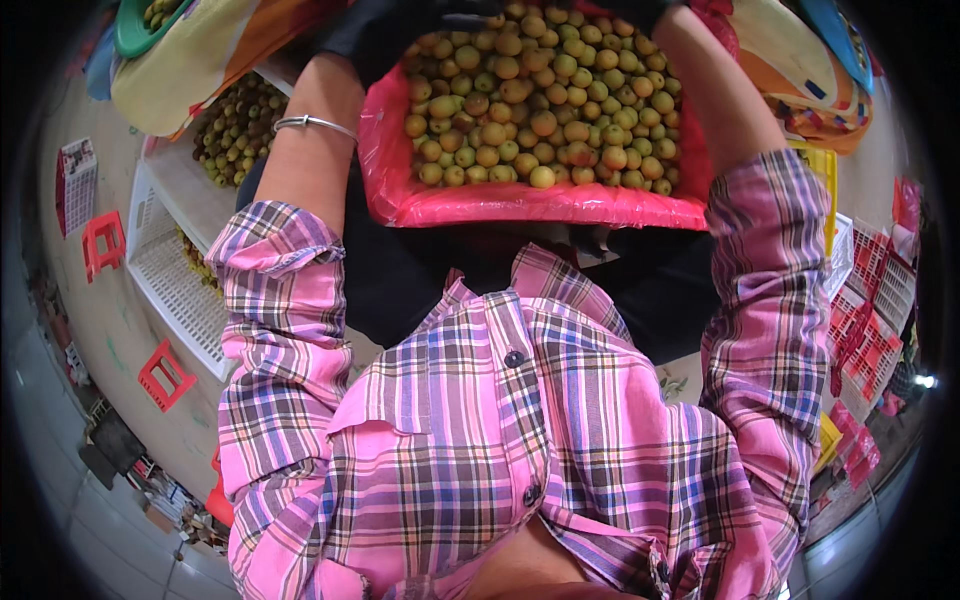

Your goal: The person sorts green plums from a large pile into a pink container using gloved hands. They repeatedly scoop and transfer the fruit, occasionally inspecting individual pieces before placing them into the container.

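Small round yellow-green fruits (525, 105), some with a reddish blush, fill a crate lined with pink plastic film (480, 204) in front of me. My left hand (397, 34), in a black glove, is over the far left side of this crate, next to the fruits. At the far right side is my right hand (637, 9), also black-gloved and largely cut off by the top edge of the view. The fingers of both hands are too hidden to show whether they hold a fruit.
Left of me, darker fruits (240, 131) lie beside a white plastic crate (176, 281). Red stools (166, 375) stand on the floor. A green basin (150, 37) sits upper left, a blue basin (844, 37) upper right. Stacked crates (862, 330) and a yellow crate (831, 199) are on the right.
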Demonstrator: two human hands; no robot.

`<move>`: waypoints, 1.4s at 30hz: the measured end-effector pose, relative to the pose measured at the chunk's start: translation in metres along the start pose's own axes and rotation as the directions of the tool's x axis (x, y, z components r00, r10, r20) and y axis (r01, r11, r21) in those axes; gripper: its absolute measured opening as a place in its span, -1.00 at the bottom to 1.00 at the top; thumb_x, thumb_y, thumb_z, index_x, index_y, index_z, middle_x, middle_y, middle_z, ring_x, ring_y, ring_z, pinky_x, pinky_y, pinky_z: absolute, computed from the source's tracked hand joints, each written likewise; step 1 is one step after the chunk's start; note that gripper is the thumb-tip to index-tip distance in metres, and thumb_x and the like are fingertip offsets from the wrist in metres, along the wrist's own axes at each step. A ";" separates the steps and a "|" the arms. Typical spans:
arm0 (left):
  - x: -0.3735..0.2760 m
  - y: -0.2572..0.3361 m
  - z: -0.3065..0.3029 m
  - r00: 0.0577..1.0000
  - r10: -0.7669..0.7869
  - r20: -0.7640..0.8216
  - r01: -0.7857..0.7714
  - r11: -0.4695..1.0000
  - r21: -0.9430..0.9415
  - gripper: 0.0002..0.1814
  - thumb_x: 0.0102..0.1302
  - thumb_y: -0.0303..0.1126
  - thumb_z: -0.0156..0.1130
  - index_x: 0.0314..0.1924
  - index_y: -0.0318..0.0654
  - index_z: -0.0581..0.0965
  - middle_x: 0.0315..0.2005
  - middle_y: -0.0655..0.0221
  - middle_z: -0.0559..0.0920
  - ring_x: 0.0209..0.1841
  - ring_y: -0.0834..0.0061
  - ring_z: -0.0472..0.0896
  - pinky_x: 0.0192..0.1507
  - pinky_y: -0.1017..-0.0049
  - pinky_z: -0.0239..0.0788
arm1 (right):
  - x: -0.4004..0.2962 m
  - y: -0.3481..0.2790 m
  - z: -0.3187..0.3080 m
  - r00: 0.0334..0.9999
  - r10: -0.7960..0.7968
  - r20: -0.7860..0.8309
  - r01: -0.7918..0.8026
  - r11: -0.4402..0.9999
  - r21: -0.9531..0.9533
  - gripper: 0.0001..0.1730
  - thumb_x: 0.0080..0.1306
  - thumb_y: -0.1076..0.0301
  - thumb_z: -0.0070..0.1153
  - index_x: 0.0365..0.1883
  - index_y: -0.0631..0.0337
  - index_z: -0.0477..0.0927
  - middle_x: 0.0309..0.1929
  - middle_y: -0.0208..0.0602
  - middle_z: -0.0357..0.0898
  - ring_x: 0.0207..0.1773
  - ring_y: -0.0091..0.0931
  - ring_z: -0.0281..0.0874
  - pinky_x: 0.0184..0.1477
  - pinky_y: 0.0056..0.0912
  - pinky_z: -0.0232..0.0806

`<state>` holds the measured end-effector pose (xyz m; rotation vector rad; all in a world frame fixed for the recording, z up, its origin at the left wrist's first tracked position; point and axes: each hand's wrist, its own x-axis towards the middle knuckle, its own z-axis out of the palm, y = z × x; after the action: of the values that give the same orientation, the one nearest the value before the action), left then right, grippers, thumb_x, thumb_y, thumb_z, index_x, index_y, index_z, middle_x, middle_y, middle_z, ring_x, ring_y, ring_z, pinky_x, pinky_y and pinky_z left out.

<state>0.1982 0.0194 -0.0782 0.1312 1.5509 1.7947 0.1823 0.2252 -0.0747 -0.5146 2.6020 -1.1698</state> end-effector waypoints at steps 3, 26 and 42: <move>-0.008 -0.010 0.018 0.998 0.019 -0.063 -0.026 0.992 -0.123 -0.64 0.36 -0.30 0.07 0.11 -0.28 0.43 -0.23 0.23 0.62 -0.27 0.34 0.63 -0.26 0.35 0.47 | -0.023 -0.009 0.030 0.980 -0.136 -0.142 0.143 0.989 0.041 -0.69 0.21 0.20 0.28 -0.27 0.28 0.58 -0.46 -0.28 0.60 -0.40 -0.57 0.48 -0.32 -0.40 0.37; -0.057 0.014 0.041 0.976 0.134 0.172 -0.038 0.882 -0.470 -0.62 0.43 -0.23 0.04 0.13 -0.32 0.43 -0.12 0.22 0.61 -0.16 0.36 0.64 -0.14 0.44 0.48 | -0.111 -0.025 -0.006 0.952 0.297 -0.076 -0.186 0.755 0.628 -0.65 0.34 0.40 0.11 0.09 0.22 0.49 -0.16 -0.43 0.60 -0.22 -0.65 0.56 -0.22 -0.62 0.40; -0.083 -0.008 0.062 0.943 0.188 0.275 -0.319 0.276 0.907 -0.81 0.16 -0.28 0.15 -0.30 -0.22 0.52 -0.56 0.06 0.58 -0.44 0.04 0.60 -0.36 0.16 0.42 | -0.070 -0.030 -0.048 0.881 -0.021 -0.473 0.131 0.971 0.200 -0.69 0.31 0.49 0.13 0.04 0.24 0.52 -0.09 -0.43 0.59 -0.10 -0.61 0.55 -0.07 -0.56 0.40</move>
<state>0.2939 0.0205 -0.0377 1.1063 2.4152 0.7397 0.2357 0.2673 -0.0156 -0.3165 2.7917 -1.7873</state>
